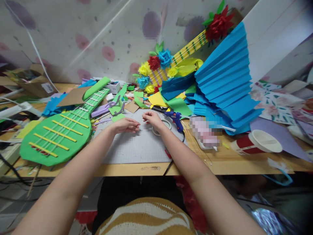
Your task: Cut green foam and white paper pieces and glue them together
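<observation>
My left hand point(126, 125) is over the grey cutting mat point(137, 151), palm turned inward, its fingers loosely stretched and nothing visible in them. Close by on the right, my right hand point(152, 118) has its fingers curled together as in a pinch. Whatever lies between those fingertips is too small to make out. A roll of pale tape point(168, 123) rests on the mat, partly hidden under my right wrist. Beside it is a blue glue gun point(176, 120) with a dark cord. To the left lies a green paper lute point(57, 135) with yellow strips and white strings.
Paper scraps point(137, 101) and sticks crowd the back of the table. A flower-covered yellow instrument point(189, 49) leans on the wall, near pleated blue paper point(225, 81). At right are a paper cup point(255, 143) and a blurred-out object point(205, 133). A cardboard box point(31, 81) stands far left.
</observation>
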A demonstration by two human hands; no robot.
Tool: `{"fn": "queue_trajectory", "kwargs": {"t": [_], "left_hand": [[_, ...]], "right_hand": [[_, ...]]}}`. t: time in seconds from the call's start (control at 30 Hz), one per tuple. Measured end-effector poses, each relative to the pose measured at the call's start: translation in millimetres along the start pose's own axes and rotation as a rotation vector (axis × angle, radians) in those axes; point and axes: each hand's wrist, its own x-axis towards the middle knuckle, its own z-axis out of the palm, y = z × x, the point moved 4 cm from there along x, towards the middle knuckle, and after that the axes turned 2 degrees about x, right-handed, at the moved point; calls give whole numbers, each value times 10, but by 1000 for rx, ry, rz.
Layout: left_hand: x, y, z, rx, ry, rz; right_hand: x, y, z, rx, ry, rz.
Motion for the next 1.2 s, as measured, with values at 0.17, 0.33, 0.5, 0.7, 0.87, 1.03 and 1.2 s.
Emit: {"fn": "queue_trajectory", "kwargs": {"t": [0.17, 0.33, 0.5, 0.7, 0.87, 1.03, 1.2], "left_hand": [[-39, -39, -8, -36, -33, -58], [-15, -82, -23, -15, -23, -76], [-12, -118, -61, -31, 55, -29], [-49, -128, -61, -70, 77, -9], [-51, -131, -43, -103, 94, 4], [-67, -150, -60, -112, 104, 24], [-84, -141, -85, -127, 125, 36]], "right_hand": [[-28, -18, -19, -24, -2, -34], [10, 9, -14, -101, -10, -47], [-80, -105, -230, -609, 117, -101], [-461, -144, -469, -1405, 19, -85], [-545, -94, -443, -1505, 97, -124], [-529, -104, -365, -1533, 214, -69], [-490, -65, -353, -1493, 228, -24]]}}
